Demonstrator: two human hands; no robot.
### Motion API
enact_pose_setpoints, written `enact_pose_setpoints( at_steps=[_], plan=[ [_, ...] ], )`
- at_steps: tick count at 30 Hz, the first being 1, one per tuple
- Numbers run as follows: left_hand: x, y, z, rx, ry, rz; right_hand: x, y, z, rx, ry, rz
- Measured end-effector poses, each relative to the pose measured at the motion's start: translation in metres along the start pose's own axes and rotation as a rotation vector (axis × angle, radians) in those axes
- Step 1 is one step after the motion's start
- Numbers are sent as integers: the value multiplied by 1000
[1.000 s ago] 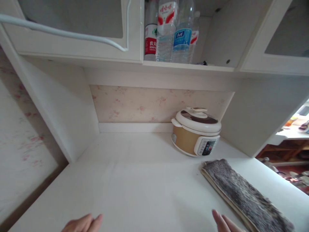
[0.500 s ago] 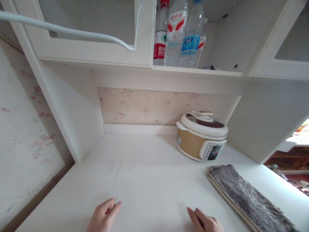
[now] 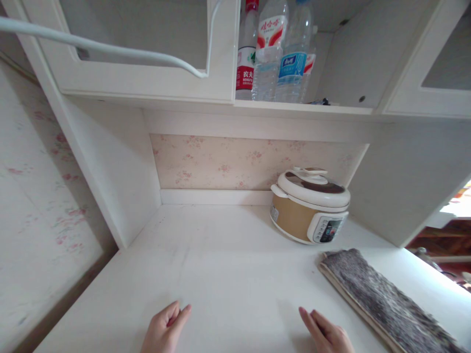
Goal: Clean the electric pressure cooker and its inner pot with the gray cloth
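Low in the view, my left hand point(image 3: 167, 324) is curled closed above the white countertop point(image 3: 228, 274), thumb along the bent forefinger. I see nothing in it. My right hand point(image 3: 326, 331) is at the lower right, also closed, with its thumb pointing up and left and nothing visible in its fingers. The nearest thing to it is a folded grey, furry-looking cloth point(image 3: 382, 294) with a beige edge, lying to its right and apart from it. Behind the cloth stands a gold and white electric cooker point(image 3: 309, 208), lid on, control panel facing front right.
Overhead, an open cabinet shelf point(image 3: 301, 109) holds several clear plastic bottles point(image 3: 270, 54). A white curved bar or cable point(image 3: 121, 51) crosses the cabinet door at upper left. White side panels point(image 3: 110, 166) bound the counter, and flowered wallpaper point(image 3: 221, 162) covers the back wall.
Both hands have shifted right in the picture, the right one more, so they are farther apart. The whole scene has also slid slightly right. Both hands stay closed.
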State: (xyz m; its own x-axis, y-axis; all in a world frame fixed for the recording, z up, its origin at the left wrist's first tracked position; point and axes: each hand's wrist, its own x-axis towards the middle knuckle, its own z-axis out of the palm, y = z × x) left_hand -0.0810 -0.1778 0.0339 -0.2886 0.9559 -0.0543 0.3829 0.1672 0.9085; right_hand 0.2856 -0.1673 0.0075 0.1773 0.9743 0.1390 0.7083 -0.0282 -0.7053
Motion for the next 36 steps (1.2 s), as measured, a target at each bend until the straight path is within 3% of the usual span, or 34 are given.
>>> enact_pose_setpoints(
  at_steps=[10, 18, 36],
  plan=[
    [-7, -5, 0, 6, 48, 33, -8, 4, 13, -68, 25, -8],
    [-3, -12, -2, 47, 16, 53, -9, -5, 9, -76, 14, -7],
    [6, -20, 3, 27, 16, 56, -2, 2, 15, -71, -50, -4]
  ],
)
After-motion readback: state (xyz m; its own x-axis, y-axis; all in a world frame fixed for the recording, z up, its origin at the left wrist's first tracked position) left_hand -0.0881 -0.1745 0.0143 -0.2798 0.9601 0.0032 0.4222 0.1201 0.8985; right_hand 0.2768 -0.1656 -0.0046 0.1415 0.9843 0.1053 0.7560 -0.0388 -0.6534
